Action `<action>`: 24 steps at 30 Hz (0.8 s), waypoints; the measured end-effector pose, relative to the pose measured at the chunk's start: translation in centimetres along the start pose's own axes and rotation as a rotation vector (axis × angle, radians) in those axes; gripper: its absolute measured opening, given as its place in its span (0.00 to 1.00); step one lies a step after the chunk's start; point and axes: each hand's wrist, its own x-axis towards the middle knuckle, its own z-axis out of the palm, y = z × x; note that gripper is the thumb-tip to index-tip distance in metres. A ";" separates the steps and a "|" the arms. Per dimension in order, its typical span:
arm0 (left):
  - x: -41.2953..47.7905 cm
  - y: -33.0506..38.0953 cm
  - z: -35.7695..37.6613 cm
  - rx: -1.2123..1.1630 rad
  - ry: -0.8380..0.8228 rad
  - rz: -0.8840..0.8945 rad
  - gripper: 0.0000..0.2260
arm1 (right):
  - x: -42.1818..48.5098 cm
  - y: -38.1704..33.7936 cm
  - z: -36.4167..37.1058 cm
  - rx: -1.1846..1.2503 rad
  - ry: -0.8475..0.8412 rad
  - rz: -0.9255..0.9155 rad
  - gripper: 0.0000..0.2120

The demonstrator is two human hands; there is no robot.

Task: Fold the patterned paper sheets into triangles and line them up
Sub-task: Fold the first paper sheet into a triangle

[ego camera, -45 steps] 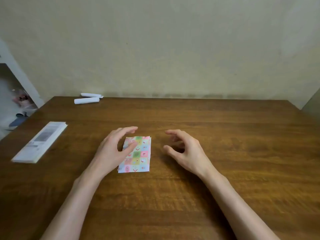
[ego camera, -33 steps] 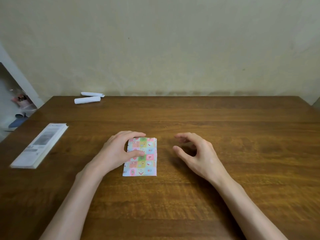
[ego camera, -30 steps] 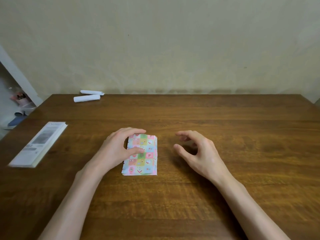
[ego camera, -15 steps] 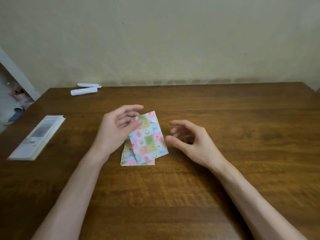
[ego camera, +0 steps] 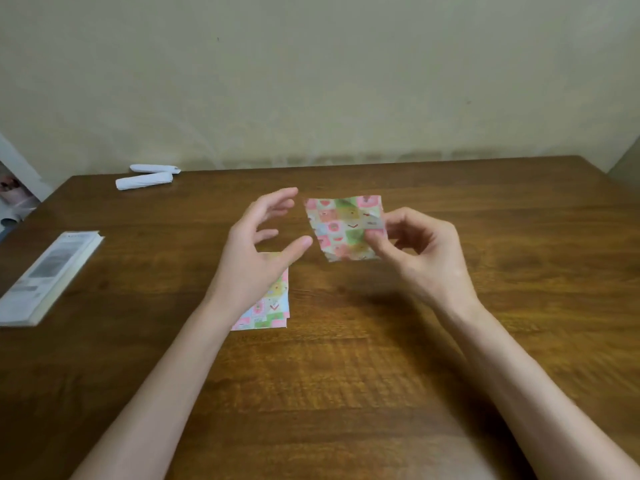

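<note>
Hands apart, my right hand (ego camera: 422, 251) is pinching one patterned paper sheet (ego camera: 346, 228) by its right edge, clear of the bench (ego camera: 346, 393); my left hand (ego camera: 256, 251) is hovering open just beside it, above the stack (ego camera: 270, 306). Held by one edge, the sheet is bowing, so I am risking a crooked diagonal crease, and my left wrist may be nudging the stack askew.

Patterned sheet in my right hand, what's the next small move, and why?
Probably bring the left hand to the free left corner of the patterned sheet and pinch it there. The right hand pinches only its right edge, so it hangs unfolded above the table, and the left hand is open beside it, holding nothing.
</note>
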 end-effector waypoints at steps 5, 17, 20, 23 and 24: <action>-0.9 0.0 0.9 0.201 -0.066 0.229 0.24 | -1.4 2.0 -1.6 -0.337 -0.074 -0.180 0.07; -3.1 -2.3 2.5 0.603 -0.350 0.473 0.07 | -2.3 4.0 -2.8 -0.573 -0.391 -0.037 0.12; -3.3 -2.2 2.5 0.645 -0.382 0.484 0.08 | -2.2 4.0 -2.8 -0.444 -0.447 0.007 0.13; -3.4 -2.1 2.5 0.643 -0.396 0.454 0.10 | -2.1 4.2 -2.7 -0.363 -0.459 0.040 0.10; -3.4 -2.0 2.4 0.637 -0.401 0.434 0.10 | -2.2 4.1 -2.7 -0.357 -0.457 0.045 0.09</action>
